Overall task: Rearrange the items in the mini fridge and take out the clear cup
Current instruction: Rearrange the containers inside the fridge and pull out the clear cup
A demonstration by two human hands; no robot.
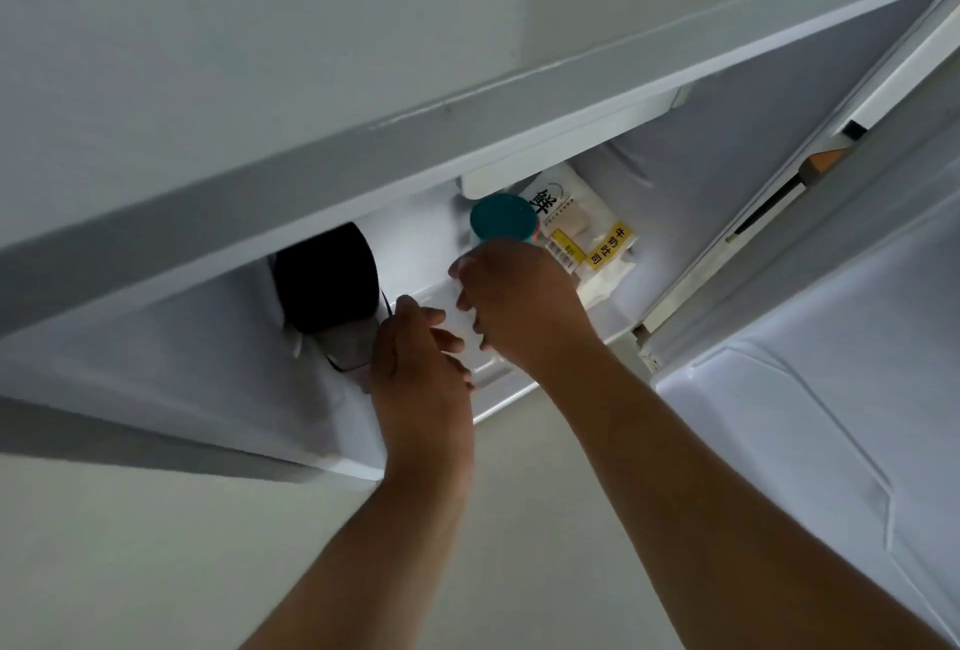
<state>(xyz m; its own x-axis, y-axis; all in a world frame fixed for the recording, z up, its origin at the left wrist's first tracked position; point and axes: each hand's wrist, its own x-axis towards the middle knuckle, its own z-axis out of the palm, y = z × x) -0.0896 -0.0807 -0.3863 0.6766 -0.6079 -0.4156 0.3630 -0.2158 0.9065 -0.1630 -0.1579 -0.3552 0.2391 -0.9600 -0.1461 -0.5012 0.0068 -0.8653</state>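
I look down into the open mini fridge (519,392). My right hand (519,309) is shut on a teal-lidded container (503,219) in the middle of the shelf; the hand hides the container's body. My left hand (415,358) is just left of it, fingers loosely apart and pointing right, holding nothing that I can see. Its back lies against a greyish clear cup (345,342) at the shelf's left. A black cylinder (327,275) stands right behind that cup. A white bread bag (587,233) with yellow labels lies at the back right.
The fridge's top panel (363,150) overhangs and hides the back of the compartment. The open door (831,415) stands at the right, its inner liner facing me. A pale floor (156,571) lies below the fridge.
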